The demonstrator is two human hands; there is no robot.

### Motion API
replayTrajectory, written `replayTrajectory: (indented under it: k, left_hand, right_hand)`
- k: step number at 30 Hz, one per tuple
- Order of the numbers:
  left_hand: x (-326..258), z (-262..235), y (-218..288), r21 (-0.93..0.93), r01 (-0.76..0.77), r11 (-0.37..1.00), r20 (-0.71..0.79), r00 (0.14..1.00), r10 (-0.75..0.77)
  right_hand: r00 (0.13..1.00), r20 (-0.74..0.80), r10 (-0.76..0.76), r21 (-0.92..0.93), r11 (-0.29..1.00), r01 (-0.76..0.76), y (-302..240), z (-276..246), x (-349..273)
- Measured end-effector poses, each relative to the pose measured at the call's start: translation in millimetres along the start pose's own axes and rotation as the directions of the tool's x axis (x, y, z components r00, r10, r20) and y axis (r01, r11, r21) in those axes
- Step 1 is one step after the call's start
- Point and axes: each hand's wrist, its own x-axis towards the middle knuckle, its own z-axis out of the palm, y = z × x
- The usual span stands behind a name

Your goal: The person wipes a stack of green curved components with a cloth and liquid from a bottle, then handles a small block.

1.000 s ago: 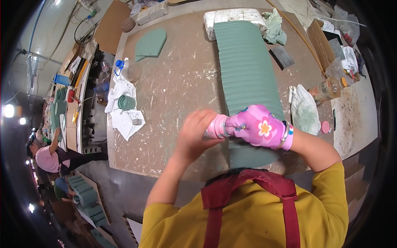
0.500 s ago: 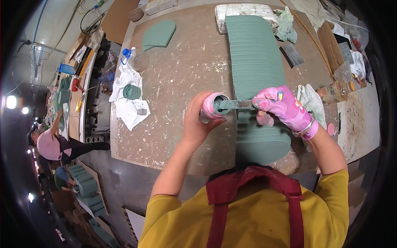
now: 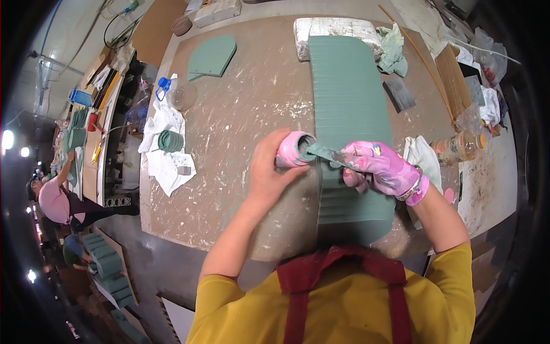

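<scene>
Bare and wrapped round a small pink jar [image 3: 290, 150], my left hand [image 3: 268, 166] keeps the jar tipped, its mouth toward the right. Green paste coats the inside of the rim. My right hand [image 3: 381, 170], in a pink patterned glove, grips a putty knife [image 3: 332, 153] smeared with the same green; the blade's tip is at the jar's mouth. Beneath both hands lies a long green ribbed panel [image 3: 350, 97] with rounded ends, its far end resting against a white wrapped block [image 3: 338, 28].
On the left are flat green pieces [image 3: 213, 56], a green coil [image 3: 171, 140] on a white cloth [image 3: 172, 172], and a clear jug [image 3: 183, 94]. To the right lie a grey block [image 3: 399, 94], a white rag [image 3: 421, 157] and a plastic bottle [image 3: 458, 147]. A co-worker [image 3: 54, 200] stands far left.
The putty knife has turned from nearly level to slanting down toward my right hand, which moved lower. The jar stays in my left hand, and the whole view has shifted slightly.
</scene>
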Motion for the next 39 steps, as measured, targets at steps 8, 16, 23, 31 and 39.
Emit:
replayTrajectory:
  k: [8, 16, 23, 31, 39]
  left_hand:
    - [40, 16, -79, -0.228, 0.243, 0.943, -0.132, 0.952, -0.277]
    - [33, 40, -120, -0.333, 0.279, 0.901, -0.252, 0.894, -0.371]
    - [36, 35, -117, -0.335, 0.234, 0.913, -0.218, 0.923, -0.317]
    - [37, 33, -113, -0.249, 0.287, 0.925, -0.225, 0.912, -0.343]
    - [35, 32, -114, -0.258, 0.268, 0.928, -0.22, 0.919, -0.327]
  right_hand:
    - [0.918, -0.374, -0.133, 0.115, 0.975, 0.188, -50, -24, 16]
    - [0.935, -0.204, -0.292, -0.269, 0.934, 0.233, -88, -70, 61]
    - [0.919, 0.018, -0.394, -0.904, 0.387, 0.183, -131, -82, 87]
    - [0.885, 0.311, -0.347, -0.921, 0.121, 0.371, -141, -69, 107]
    - [0.768, 0.43, -0.475, -0.881, -0.038, 0.471, -136, -75, 118]
